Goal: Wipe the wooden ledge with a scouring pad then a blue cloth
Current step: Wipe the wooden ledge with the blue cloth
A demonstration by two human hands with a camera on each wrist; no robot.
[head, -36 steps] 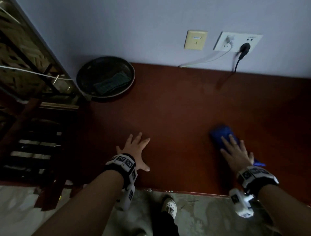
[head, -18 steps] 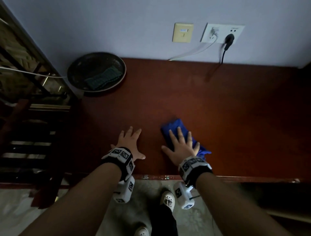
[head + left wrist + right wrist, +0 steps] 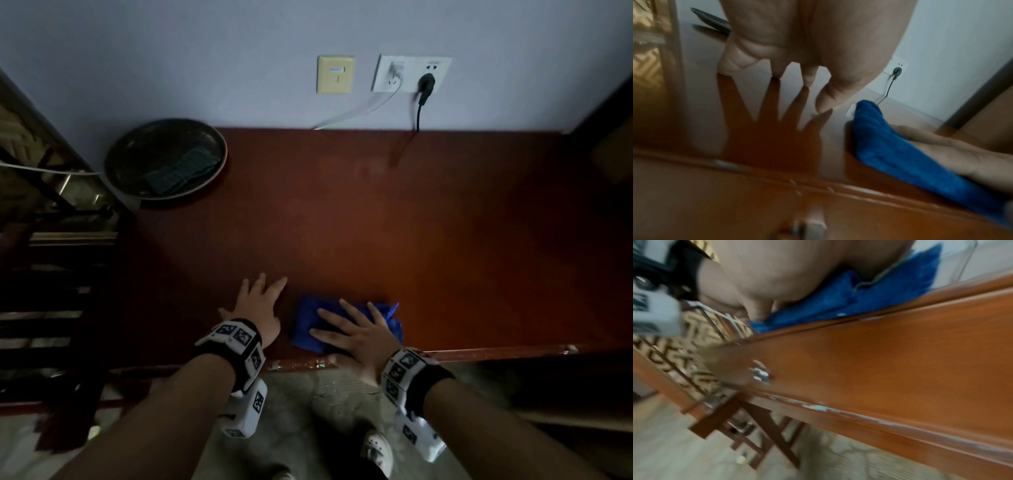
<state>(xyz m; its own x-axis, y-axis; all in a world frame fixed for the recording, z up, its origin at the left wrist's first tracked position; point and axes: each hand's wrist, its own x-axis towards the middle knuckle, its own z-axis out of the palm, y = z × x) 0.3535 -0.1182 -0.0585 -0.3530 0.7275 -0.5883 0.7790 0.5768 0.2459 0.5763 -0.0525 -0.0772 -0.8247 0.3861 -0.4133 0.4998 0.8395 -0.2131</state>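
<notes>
The reddish-brown wooden ledge (image 3: 394, 219) runs along the wall. A folded blue cloth (image 3: 308, 329) lies near its front edge, and my right hand (image 3: 356, 330) presses flat on it with straight, spread fingers. The cloth (image 3: 890, 146) also shows in the left wrist view and, in the right wrist view, the cloth (image 3: 838, 305) sits under my palm. My left hand (image 3: 257, 305) rests flat on the bare wood just left of the cloth, fingers spread. A dark green scouring pad (image 3: 181, 171) lies in a round dark tray (image 3: 219, 150) at the back left.
Two wall plates (image 3: 411, 73) sit above the ledge; a white cable and a black cable (image 3: 419, 109) hang down to its back edge. A patterned railing (image 3: 41, 178) stands left. Below the front edge is a drawer front with a metal knob (image 3: 760, 374).
My right hand has slid the blue cloth leftward and toward the front edge, ending beside my left hand. The left hand has stayed flat on the wood.
</notes>
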